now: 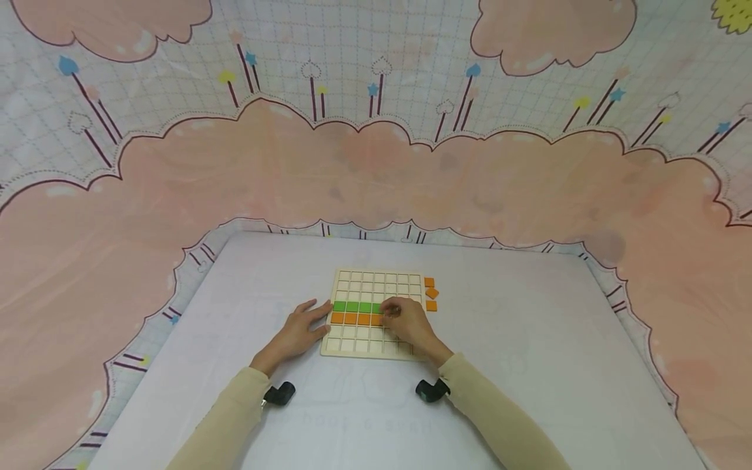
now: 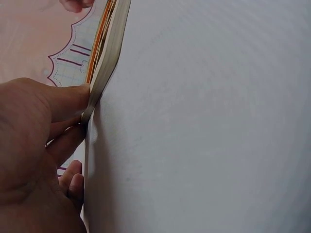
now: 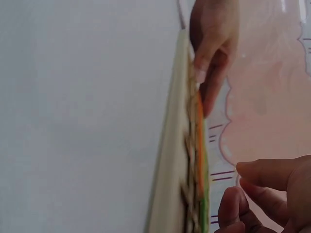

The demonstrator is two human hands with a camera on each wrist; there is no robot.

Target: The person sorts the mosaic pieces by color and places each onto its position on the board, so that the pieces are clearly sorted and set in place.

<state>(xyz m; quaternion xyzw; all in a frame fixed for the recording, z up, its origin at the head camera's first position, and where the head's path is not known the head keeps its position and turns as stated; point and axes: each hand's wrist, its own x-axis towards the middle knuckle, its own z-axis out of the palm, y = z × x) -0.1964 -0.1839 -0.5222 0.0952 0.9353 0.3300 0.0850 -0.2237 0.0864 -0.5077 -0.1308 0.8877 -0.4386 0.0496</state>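
A pale wooden grid board (image 1: 352,346) lies on the table. It carries a row of green tiles (image 1: 352,307) and, just nearer, a row of orange tiles (image 1: 350,318). My left hand (image 1: 299,329) rests against the board's left edge, thumb and fingers spread. In the left wrist view the left thumb (image 2: 70,99) touches the board's side. Over the right part of the rows hovers my right hand (image 1: 408,323), covering some cells. Its fingers are bent with the tips close together; in the right wrist view no tile shows between the right hand's fingertips (image 3: 257,174).
Several loose orange pieces, among them a tilted orange tile (image 1: 432,294), lie by the board's right edge. The white table (image 1: 517,313) extends around the board. A patterned cloth (image 1: 376,170) hangs behind. A black wrist device (image 1: 280,393) sits at each cuff.
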